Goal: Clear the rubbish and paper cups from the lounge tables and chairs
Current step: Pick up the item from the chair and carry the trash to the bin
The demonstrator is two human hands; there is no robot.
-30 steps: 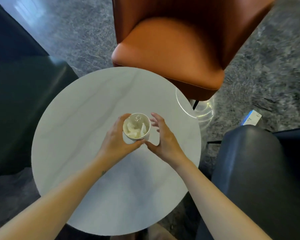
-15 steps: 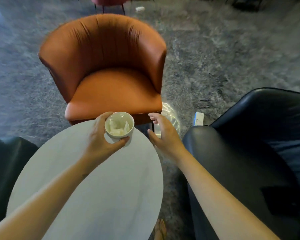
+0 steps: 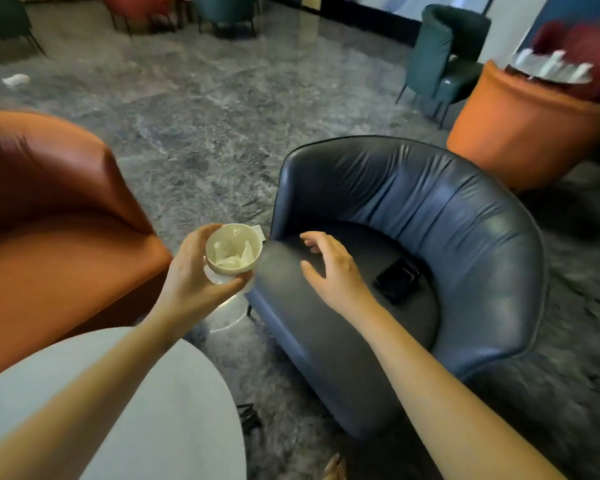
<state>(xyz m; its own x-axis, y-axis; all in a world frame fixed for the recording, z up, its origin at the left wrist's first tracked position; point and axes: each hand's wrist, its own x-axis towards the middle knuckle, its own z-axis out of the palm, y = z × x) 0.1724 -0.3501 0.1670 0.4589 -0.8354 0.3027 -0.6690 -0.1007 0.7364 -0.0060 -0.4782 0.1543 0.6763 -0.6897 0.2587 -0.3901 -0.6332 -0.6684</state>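
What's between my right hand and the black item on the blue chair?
Head view: only bare seat cushion. The right hand is over the blue chair seat's front; the black item lies apart from it.

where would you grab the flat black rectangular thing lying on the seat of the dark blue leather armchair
Likely pinch its long edges from above, over the seat's open front: the flat black rectangular thing lies flat on the dark blue leather armchair, whose back wraps behind it. The right hand is free.

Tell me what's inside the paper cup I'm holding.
The paper cup, held in the left hand, contains crumpled white tissue. The tissue covers the bottom, so anything beneath it cannot be seen.
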